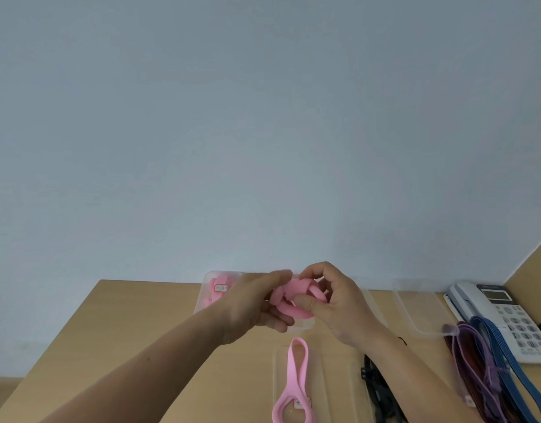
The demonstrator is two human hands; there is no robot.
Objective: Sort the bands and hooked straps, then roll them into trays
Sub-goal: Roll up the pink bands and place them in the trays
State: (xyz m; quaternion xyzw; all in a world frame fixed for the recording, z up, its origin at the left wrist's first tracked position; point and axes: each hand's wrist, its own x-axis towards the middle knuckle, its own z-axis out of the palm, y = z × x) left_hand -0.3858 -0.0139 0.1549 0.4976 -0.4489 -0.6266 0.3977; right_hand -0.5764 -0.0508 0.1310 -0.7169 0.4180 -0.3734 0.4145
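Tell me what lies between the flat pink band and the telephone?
The head view shows black straps beside the band, then a heap of purple, red and blue straps by the phone.

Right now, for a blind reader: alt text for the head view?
The left hand and right hand hold a coiled pink band over a table. A second band lies nearer; straps and a phone sit right.
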